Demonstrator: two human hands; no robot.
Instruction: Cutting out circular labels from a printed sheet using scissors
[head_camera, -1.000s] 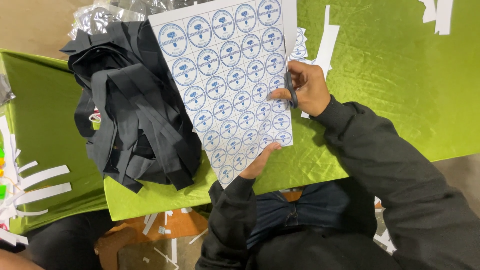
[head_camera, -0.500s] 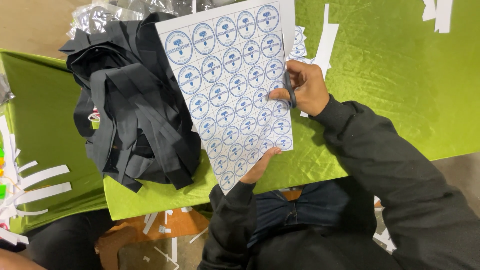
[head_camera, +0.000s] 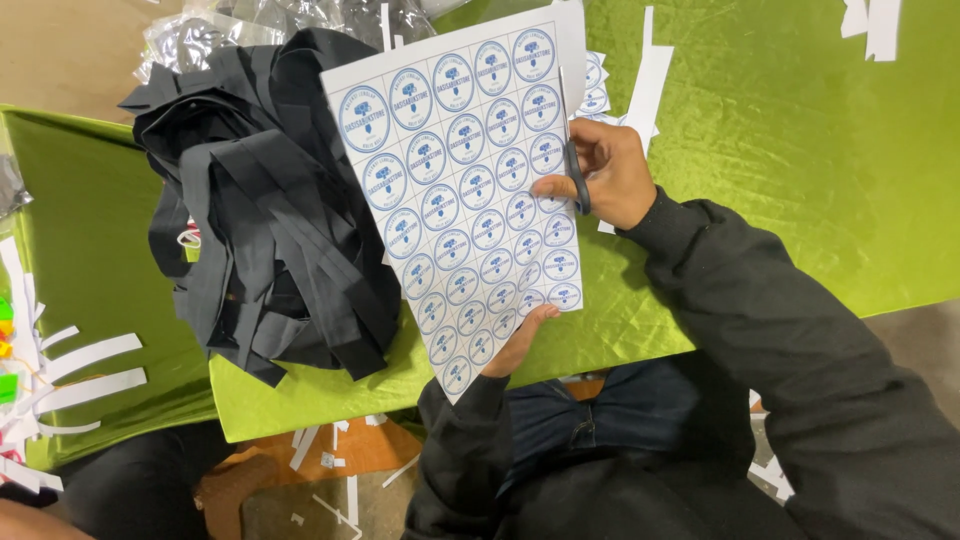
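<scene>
Pinching from below, the left hand (head_camera: 515, 345) takes the bottom edge of a white sticker sheet (head_camera: 470, 190) in its grip, most of the hand hidden behind the paper, while the right hand (head_camera: 605, 175) has its grip pressed together through the dark handles of a pair of scissors (head_camera: 573, 170) at the sheet's right edge. The sheet, printed with rows of round blue-and-white stickers, is held tilted above the near edge of the surface (head_camera: 780, 150), its top corner reaching toward the far edge.

Bright green cloth covers that surface, crumpled in soft creases, and its right half lies mostly bare, giving the right arm open room. A second green-covered surface (head_camera: 90, 260) sits lower at the left, with a gap of brown floor (head_camera: 330, 470) showing between and below them. A big heap of black fabric strips (head_camera: 270, 210) takes up the left corner of the main surface, just beside the sheet's left edge and spilling over the near edge. Crinkled clear plastic wrap (head_camera: 240, 30) lies behind the heap at the far edge. White paper offcuts (head_camera: 645, 85) lie beyond the right hand, more (head_camera: 870, 20) near the far right corner, and narrow white strips (head_camera: 85, 370) rest on the left surface.
</scene>
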